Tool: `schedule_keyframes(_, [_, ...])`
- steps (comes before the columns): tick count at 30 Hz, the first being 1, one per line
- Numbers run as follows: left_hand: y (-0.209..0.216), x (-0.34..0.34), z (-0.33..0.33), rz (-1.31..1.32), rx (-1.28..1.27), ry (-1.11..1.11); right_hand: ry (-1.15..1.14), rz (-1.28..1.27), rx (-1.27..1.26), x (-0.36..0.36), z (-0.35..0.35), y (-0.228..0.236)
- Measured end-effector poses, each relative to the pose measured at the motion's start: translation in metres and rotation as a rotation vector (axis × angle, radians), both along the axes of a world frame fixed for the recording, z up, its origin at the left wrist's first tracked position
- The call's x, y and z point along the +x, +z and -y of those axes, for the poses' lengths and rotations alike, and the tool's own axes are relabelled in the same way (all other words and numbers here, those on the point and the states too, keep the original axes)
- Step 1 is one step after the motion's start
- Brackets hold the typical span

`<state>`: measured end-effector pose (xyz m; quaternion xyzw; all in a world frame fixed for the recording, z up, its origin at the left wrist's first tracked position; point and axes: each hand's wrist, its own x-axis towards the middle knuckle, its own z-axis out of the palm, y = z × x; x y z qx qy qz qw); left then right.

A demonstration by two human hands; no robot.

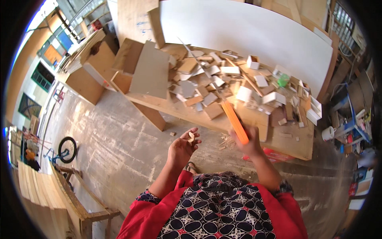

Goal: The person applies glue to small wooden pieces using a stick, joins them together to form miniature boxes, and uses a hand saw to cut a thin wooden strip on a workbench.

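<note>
My right hand (pixel 252 142) is closed round the orange handle of a hand saw (pixel 233 117). Its long, thin grey blade points away from me, slanting to the far left over the worktable (pixel 179 108) and its offcuts. My left hand (pixel 181 149) is palm up, left of the saw and in front of the table's near edge. Its fingers curl loosely about a small pale piece of wood (pixel 191 138). Beneath the blade lies a heap of wood offcuts (pixel 201 91), some bare and some white-faced.
A green plastic item (pixel 283 80) sits among the offcuts. A large white panel (pixel 238 30) stands behind them. Boards (pixel 149 71) lean at the table's left end. A wooden trestle (pixel 95 216) is at lower left, a bicycle wheel (pixel 67 149) beyond it. A white bucket (pixel 328 134) stands right.
</note>
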<state>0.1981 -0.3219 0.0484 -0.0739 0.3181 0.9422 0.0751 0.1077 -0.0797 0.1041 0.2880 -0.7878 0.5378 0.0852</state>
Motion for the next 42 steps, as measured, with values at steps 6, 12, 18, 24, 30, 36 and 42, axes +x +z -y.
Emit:
schedule_keyframes(6, [0.002, 0.001, 0.078, -0.041, -0.082, 0.195, -0.14, -0.349, 0.359, -0.118, 0.148, -0.039])
schedule_keyframes(12, [0.017, 0.0, 0.101, 0.008, -0.166, 0.282, -0.117, -0.324, 0.567, -0.171, 0.222, -0.066])
schedule_keyframes(18, [0.007, -0.021, 0.111, -0.024, -0.353, 0.184, -0.195, -0.343, 0.827, -0.185, 0.25, -0.075])
schedule_keyframes(24, [-0.001, -0.044, 0.109, -0.013, -0.265, -0.002, 0.181, 0.076, 0.398, -0.125, 0.209, -0.018])
schedule_keyframes(30, [-0.009, -0.075, 0.062, 0.019, -0.078, -0.319, 0.223, 0.449, -0.076, -0.04, 0.123, -0.034])
schedule_keyframes(36, [-0.007, -0.087, -0.017, 0.233, -0.173, -0.525, -0.103, 0.551, -0.165, -0.001, 0.047, -0.051])
schedule_keyframes(42, [-0.001, -0.107, -0.108, 0.019, -0.344, -0.784, -0.328, 0.198, -0.215, 0.0, -0.063, -0.075])
